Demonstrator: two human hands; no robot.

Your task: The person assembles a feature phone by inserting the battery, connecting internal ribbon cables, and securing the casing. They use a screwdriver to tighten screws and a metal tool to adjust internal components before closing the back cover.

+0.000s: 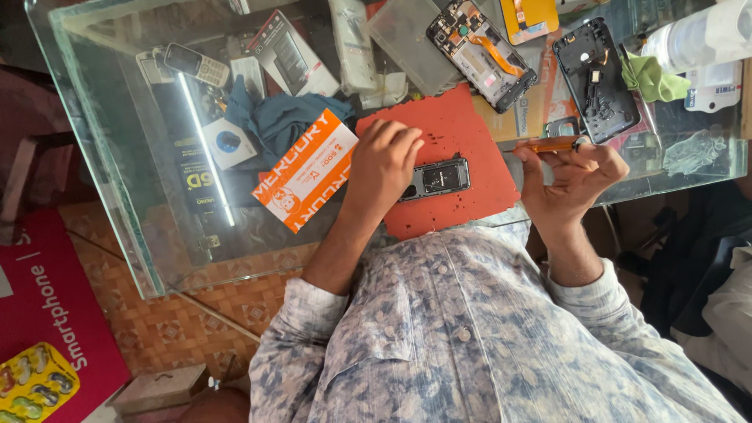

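Red mat (462, 133), phone (435, 178) lengthwise left-right

Bright, even daylight with soft shadows. A white strip of glare runs down the glass table (117, 157). Focus is sharp centrally; edges bend slightly from the wide lens.

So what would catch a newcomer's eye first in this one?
Probably the red mat mid-table, where the left hand steadies a small opened phone while the right hand holds an orange-handled screwdriver. Next, the orange-and-white box left of the mat, and two gutted smartphones along the glass table's far edge.
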